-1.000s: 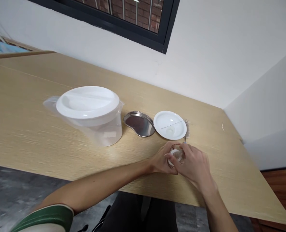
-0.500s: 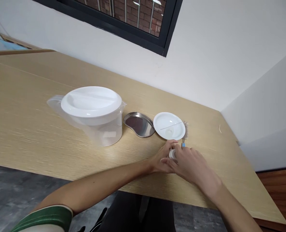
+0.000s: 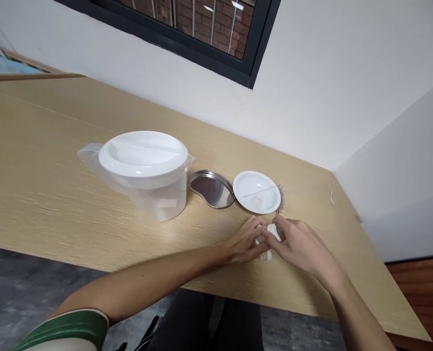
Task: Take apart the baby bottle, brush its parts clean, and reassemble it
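My left hand [image 3: 248,242] is closed around a small clear-and-white container [image 3: 266,255], mostly hidden by the fingers. My right hand [image 3: 300,246] grips a small white round cap-like piece [image 3: 273,231] beside it. A see-through part shows at the right fingers. I cannot tell whether the two pieces still touch. Just beyond the hands is a shallow white dish [image 3: 251,183], with a thin wire-like stem lying across it. The stem's bristly end [image 3: 281,197] sticks out past the dish's right rim.
A kidney-shaped metal tray [image 3: 212,190] lies left of the dish, close to it. Further left stands a large clear pitcher [image 3: 165,202] with a white lid [image 3: 143,153]. A thin pale strip [image 3: 331,197] is on the wooden table [image 3: 209,139] at right. Behind rises a white wall.
My right hand has shifted slightly right, and the white round piece now shows between the hands. More of the container shows below the left fingers. The view has moved slightly.
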`<state>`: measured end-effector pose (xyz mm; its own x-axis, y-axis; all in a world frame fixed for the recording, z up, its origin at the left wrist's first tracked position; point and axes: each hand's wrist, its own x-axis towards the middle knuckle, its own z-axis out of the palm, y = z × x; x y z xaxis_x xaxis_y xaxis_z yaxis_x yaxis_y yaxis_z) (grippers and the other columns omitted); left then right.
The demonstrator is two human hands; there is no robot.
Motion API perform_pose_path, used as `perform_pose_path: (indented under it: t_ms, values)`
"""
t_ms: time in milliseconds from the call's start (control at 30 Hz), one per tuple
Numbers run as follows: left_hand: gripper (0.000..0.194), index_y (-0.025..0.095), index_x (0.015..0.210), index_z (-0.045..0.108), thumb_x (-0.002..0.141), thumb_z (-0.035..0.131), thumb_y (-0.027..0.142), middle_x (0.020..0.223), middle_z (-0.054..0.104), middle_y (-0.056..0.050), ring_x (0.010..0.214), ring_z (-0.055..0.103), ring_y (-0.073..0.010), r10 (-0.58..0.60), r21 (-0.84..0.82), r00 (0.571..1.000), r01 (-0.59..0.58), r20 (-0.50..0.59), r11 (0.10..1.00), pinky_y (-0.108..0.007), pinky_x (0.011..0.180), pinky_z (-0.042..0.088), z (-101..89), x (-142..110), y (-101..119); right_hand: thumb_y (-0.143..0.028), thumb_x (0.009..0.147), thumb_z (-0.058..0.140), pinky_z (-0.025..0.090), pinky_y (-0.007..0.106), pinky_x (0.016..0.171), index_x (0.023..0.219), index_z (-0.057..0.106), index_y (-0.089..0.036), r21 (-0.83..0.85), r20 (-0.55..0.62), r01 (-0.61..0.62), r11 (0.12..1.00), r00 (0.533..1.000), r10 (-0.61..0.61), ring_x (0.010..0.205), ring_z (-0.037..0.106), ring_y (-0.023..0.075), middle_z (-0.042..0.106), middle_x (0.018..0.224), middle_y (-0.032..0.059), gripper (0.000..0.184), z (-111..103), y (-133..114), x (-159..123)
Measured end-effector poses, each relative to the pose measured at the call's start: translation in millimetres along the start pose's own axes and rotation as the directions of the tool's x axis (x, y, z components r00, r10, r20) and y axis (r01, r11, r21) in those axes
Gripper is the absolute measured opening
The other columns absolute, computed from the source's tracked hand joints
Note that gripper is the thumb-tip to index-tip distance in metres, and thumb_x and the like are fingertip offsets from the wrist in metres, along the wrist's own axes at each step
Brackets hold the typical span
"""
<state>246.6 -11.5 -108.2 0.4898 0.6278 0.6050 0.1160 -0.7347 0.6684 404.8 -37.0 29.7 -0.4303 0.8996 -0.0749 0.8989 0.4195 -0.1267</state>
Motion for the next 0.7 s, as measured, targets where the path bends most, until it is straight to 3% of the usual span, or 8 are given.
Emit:
perform_pose_path:
  t_ms: [200,333,433,533,600,700]
  values:
    - [0.025,0.017,0.094,0.057,0.103,0.036,0.027,0.113,0.058,-0.012,0.112,0.050,-0.0223,0.081,-0.007,0.992,-0.082,-0.100,0.997,-0.042,0.103,0.042,3.1,-3.0,1.5,-0.039,0.094,0.046,0.027,0.028,0.057,0.085,0.062,-0.018,0.038,-0.189,0.049,0.998,0.981,-0.041,0.054,0.051,0.0160,0.059,0.061,0.0020,0.028,28.4,3.1,-0.4]
    - [0.025,0.017,0.094,0.060,0.103,0.038,0.026,0.110,0.062,-0.011,0.111,0.053,-0.0210,0.105,-0.032,0.993,-0.107,-0.057,0.994,-0.040,0.105,0.040,-2.3,0.5,6.9,-0.042,0.092,0.049,0.031,0.025,0.053,0.077,0.065,-0.018,0.331,-0.192,-0.002,0.944,0.979,0.070,0.050,0.046,0.0125,0.055,0.056,-0.0003,0.033,21.3,13.5,-3.5]
    - [0.028,0.017,0.094,0.063,0.104,0.039,0.026,0.113,0.063,-0.011,0.111,0.054,-0.0204,0.090,-0.016,0.996,-0.090,-0.028,0.996,-0.039,0.106,0.038,-4.8,1.6,9.6,-0.046,0.088,0.049,0.032,0.023,0.046,0.073,0.065,-0.017,0.637,-0.193,-0.060,0.769,0.953,0.234,0.047,0.045,0.0119,0.054,0.056,0.0006,0.037,11.8,27.9,-0.8]
    - [0.028,0.016,0.098,0.064,0.104,0.039,0.026,0.112,0.063,-0.010,0.109,0.054,-0.0198,0.085,0.013,0.996,-0.085,-0.018,0.996,-0.038,0.106,0.038,-4.7,0.5,10.2,-0.049,0.085,0.046,0.020,0.023,0.035,0.072,0.061,-0.016,0.896,-0.097,-0.106,0.431,0.901,0.422,0.037,0.032,0.0108,0.040,0.047,-0.0031,0.038,10.0,39.3,8.4]
    - [0.028,0.017,0.100,0.064,0.104,0.038,0.026,0.112,0.063,-0.009,0.109,0.054,-0.0196,0.082,0.016,0.997,-0.082,-0.012,0.996,-0.038,0.105,0.038,-4.5,0.0,8.9,-0.053,0.083,0.048,0.017,0.022,0.033,0.074,0.060,-0.016,0.962,-0.029,-0.103,0.252,0.883,0.469,0.036,0.027,0.0101,0.034,0.045,-0.0051,0.039,12.5,43.3,14.5]
    - [0.026,0.018,0.103,0.063,0.103,0.039,0.027,0.115,0.065,-0.009,0.113,0.055,-0.0218,0.065,0.008,0.997,-0.065,-0.032,0.998,-0.041,0.107,0.039,-3.9,1.4,5.6,-0.056,0.080,0.056,0.020,0.021,0.034,0.080,0.062,-0.015,0.981,0.018,-0.104,0.165,0.891,0.454,0.040,0.029,0.0090,0.038,0.051,-0.0046,0.041,17.8,47.0,14.9]
